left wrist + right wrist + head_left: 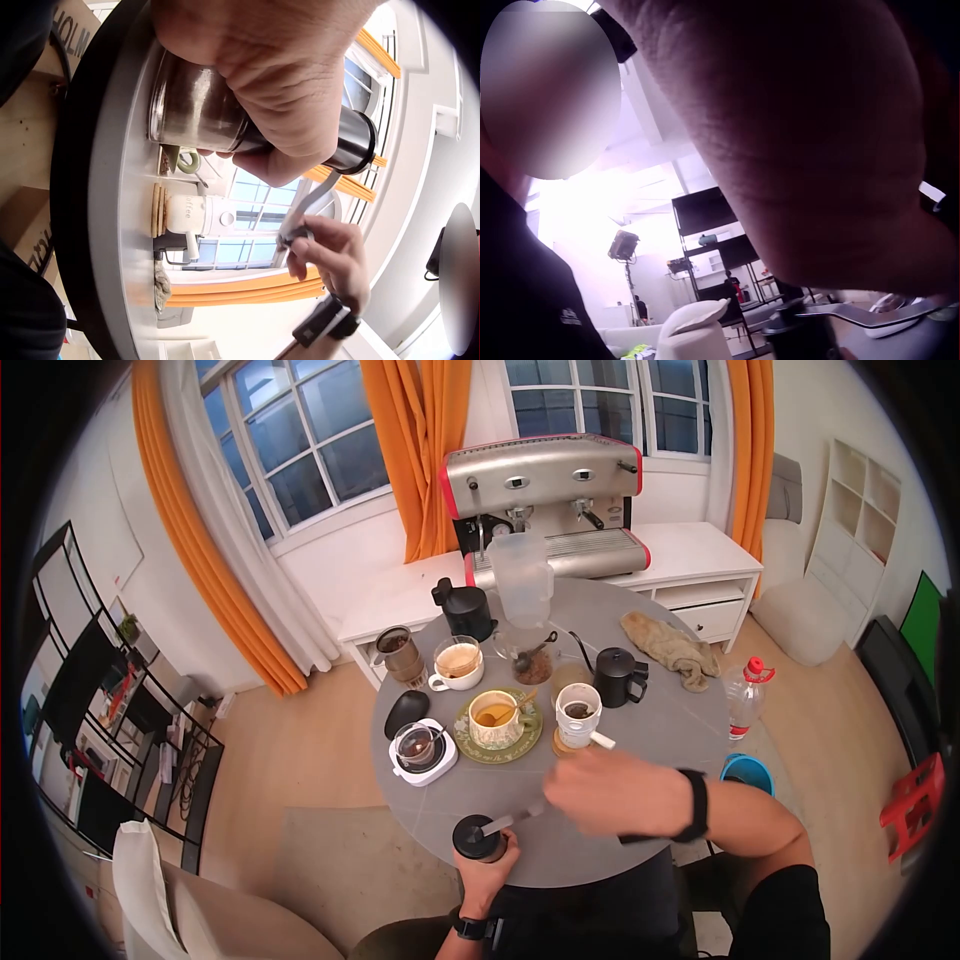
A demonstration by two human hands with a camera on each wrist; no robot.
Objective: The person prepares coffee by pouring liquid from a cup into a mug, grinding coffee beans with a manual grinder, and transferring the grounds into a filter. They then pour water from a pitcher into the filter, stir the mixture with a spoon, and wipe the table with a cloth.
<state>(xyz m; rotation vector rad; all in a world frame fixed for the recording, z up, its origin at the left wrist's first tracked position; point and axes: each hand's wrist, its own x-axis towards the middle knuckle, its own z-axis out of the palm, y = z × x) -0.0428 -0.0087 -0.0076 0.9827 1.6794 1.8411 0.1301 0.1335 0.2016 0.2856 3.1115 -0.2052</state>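
My left hand (487, 878) grips a manual coffee grinder (477, 838) near the front edge of the round grey table. Its body (191, 105) is a clear, brown-tinted cylinder, and its top is black. From that top a flat metal crank (309, 199) runs out toward the right. At the crank's far end my right hand (334, 262) pinches the dark knob, with thumb and fingers curled round it. In the head view the right hand (620, 790) hides that knob. The right wrist view shows mostly the hand's underside, with the crank (877, 316) below it.
Beyond the hands stand a patterned cup (495, 732) on a green saucer, a white coffee dripper (578, 712), a black kettle (618, 678) and a white scale (424, 770) holding a glass. An espresso machine (545, 490) is behind. A cloth (665, 645) lies at right.
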